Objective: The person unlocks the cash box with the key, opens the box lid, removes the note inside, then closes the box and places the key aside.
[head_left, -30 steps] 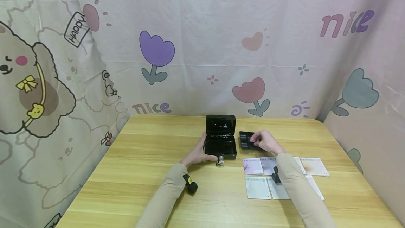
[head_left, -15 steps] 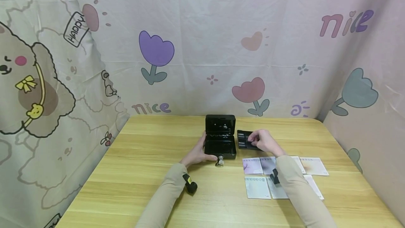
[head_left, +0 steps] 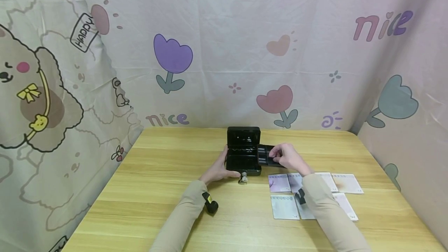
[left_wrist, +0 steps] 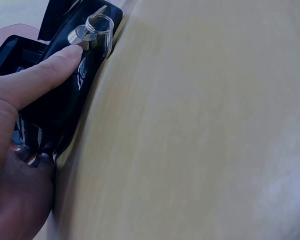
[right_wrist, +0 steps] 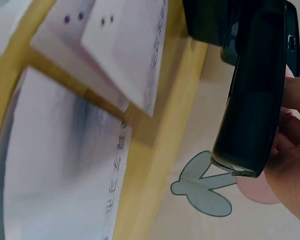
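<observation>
A black cash box (head_left: 251, 172) stands on the table with its lid (head_left: 244, 137) raised. My left hand (head_left: 217, 171) grips its left side; in the left wrist view the thumb (left_wrist: 50, 75) lies along the front, its tip at the lock. Keys on a ring (left_wrist: 102, 25) hang from that lock. With bent fingers my right hand (head_left: 289, 156) holds a black compartment tray (head_left: 263, 158), whose left end overlaps the box's right edge in the head view. From the right wrist view, the tray's side (right_wrist: 252, 100) appears raised above the table, my fingertips partly hidden behind it.
Two rows of pale printed paper pads (head_left: 284, 207) lie on the table (head_left: 157, 189) at the right, partly under my right forearm. A patterned cloth (head_left: 210, 100) hangs behind the table and along both sides.
My right hand has carried the tray leftward, from beside the box to over its right edge. The left hand has stayed on the box, which has not moved.
</observation>
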`<state>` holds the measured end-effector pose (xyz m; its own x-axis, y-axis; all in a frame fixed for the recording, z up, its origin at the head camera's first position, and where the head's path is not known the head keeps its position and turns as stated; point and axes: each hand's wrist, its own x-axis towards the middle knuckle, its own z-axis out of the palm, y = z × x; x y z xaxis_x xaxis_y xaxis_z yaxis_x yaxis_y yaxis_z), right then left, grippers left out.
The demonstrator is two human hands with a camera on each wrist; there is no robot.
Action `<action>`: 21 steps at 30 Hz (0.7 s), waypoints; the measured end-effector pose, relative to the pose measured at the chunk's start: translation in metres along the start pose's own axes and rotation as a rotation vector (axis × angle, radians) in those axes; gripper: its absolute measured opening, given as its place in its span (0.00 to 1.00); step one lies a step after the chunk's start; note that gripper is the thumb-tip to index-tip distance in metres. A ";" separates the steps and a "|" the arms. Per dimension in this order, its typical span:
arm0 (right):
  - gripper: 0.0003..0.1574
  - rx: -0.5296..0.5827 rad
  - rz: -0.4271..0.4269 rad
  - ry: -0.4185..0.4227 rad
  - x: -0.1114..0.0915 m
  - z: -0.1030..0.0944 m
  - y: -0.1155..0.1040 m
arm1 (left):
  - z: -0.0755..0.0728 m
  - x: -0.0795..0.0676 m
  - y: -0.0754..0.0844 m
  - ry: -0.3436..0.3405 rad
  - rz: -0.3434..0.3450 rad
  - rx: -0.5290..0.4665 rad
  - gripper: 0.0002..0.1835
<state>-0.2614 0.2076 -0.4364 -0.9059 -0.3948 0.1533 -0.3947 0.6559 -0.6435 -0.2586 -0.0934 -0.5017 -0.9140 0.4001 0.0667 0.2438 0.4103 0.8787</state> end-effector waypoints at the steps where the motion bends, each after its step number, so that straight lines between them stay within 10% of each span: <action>1: 0.14 0.003 -0.001 0.000 0.000 0.001 -0.002 | 0.000 0.000 0.000 0.001 0.004 -0.001 0.71; 21: 0.17 0.021 -0.009 -0.038 0.017 0.028 -0.035 | 0.000 0.001 -0.001 -0.009 0.044 -0.037 0.71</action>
<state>-0.2590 0.1602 -0.4322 -0.8958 -0.4249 0.1303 -0.3987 0.6389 -0.6579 -0.2601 -0.0936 -0.5028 -0.8998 0.4242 0.1019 0.2716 0.3619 0.8918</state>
